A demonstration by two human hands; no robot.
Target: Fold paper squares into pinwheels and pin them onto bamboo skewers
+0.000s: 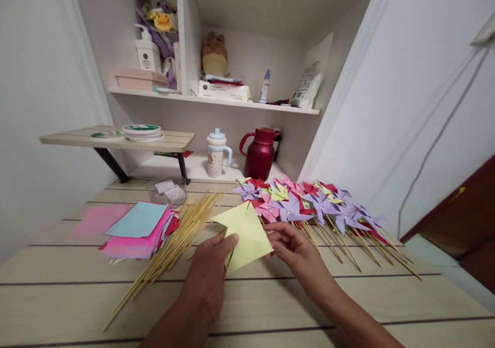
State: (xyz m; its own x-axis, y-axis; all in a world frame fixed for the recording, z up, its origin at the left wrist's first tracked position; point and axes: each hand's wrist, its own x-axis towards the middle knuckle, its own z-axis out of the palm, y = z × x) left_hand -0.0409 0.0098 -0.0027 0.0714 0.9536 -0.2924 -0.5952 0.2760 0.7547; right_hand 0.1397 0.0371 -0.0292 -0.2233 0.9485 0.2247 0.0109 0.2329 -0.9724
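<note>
Both our hands pinch one yellow paper square [245, 234] just above the table [270, 307], left hand [211, 270] at its lower-left corner, right hand [296, 250] at its right edge, sticks [174, 245] and stacked paper [139, 229] left, pinwheels [309, 203] right, red jug [260, 153] behind.

Yellow paper [246, 236] between 2 hands

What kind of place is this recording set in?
Likely a home craft corner: a wooden desk with paper sheets, sticks and finished pinwheels, under a shelf with a plush toy.
</note>
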